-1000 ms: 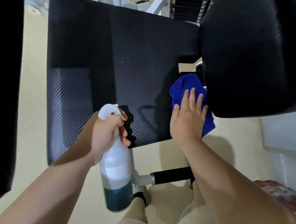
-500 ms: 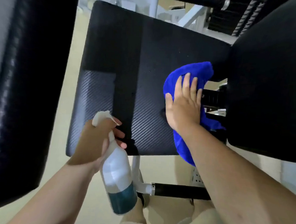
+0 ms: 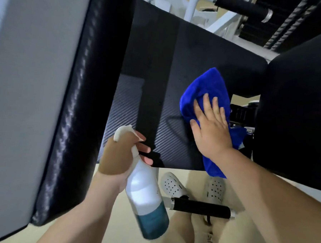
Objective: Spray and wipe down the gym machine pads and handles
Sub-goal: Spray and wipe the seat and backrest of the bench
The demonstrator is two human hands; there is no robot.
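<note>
Black seat pad (image 3: 196, 54) stretches toward 10 o'clock from the nearer, flat-fingered right hand (image 3: 211, 131) pressing blue cloth (image 3: 206, 88); left hand (image 3: 117, 156), perhaps off-trigger, grips spray bottle (image 3: 144, 195).

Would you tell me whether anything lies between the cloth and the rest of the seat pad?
Nothing visible does. The right hand presses the cloth flat on the right side of the pad, and the surface to its left looks bare. The left hand holds the bottle at the pad's near edge.
</note>
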